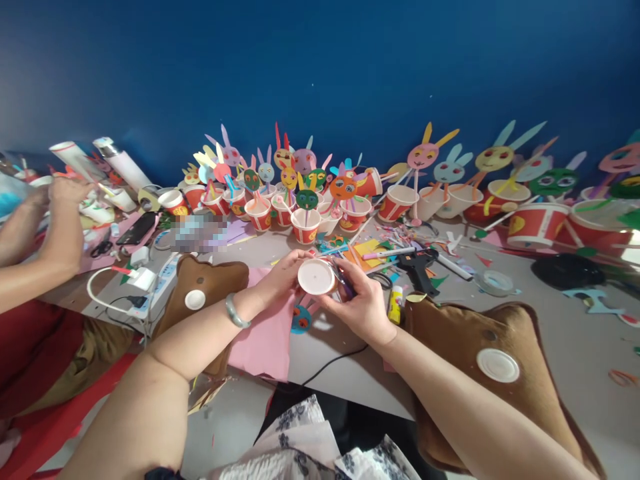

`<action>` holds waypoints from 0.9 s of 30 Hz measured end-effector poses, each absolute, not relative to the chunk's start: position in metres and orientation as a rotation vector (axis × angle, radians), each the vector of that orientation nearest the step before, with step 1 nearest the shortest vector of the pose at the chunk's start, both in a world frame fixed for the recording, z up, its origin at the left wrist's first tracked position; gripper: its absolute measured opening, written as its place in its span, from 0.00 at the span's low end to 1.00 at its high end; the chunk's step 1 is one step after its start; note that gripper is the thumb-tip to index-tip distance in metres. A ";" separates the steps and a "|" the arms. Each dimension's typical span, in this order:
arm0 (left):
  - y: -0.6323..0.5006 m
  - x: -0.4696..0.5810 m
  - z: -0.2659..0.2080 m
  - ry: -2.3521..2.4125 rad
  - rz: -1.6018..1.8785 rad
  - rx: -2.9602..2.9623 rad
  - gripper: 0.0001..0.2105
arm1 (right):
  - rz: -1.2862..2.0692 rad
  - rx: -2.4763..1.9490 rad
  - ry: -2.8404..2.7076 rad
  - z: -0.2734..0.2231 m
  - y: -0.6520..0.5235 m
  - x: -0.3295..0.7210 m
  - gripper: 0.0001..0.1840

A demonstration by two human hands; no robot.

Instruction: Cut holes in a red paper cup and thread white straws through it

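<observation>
Paper cup clasped between both hands

In the head view, the paper cup (316, 277) sits between the left hand (284, 275) and the right hand (364, 303), both grasping its sides, its pale round end facing the camera. A blue paper face (301, 321) shows just below the grip; a glue stick (395, 305) stands near, to its right.

Grey-green bangle (237, 311) + floral fabric (295, 437), forearms (435, 387) bare
So the bangle's a smooth, rounded ring on the left wrist (254, 302). Past the table's (357, 377) near edge the fabric's white, kinda gathered, with dark flowers. Something dark (163, 473) at the left upper arm's mostly cropped.
</observation>
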State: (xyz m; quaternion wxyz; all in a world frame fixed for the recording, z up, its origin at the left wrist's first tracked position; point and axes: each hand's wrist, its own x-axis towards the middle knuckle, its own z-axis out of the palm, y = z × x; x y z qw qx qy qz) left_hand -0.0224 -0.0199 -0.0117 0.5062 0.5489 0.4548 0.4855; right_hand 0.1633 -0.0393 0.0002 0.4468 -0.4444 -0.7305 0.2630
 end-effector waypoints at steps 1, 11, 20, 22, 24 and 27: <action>-0.020 -0.023 -0.015 1.080 1.128 1.257 0.16 | 0.638 -1.123 -1.791 0.000 -0.038 0.163 0.32; -0.023 -0.031 -0.017 0.890 1.213 1.663 0.20 | 0.674 -1.209 -1.566 -0.012 -0.020 0.162 0.34; -0.019 -0.030 -0.017 0.914 1.235 1.813 0.32 | 0.888 -1.179 -1.595 -0.020 -0.026 0.154 0.28; -0.018 -0.031 -0.022 0.927 1.269 1.803 0.32 | 0.954 -1.154 -1.617 -0.018 -0.028 0.153 0.27; -0.017 -0.033 -0.026 0.938 1.293 1.793 0.33 | 1.024 -1.119 -1.633 -0.015 -0.030 0.151 0.26; -0.016 -0.036 -0.027 0.975 1.303 1.843 0.31 | 1.109 -1.080 -1.639 -0.011 -0.032 0.150 0.23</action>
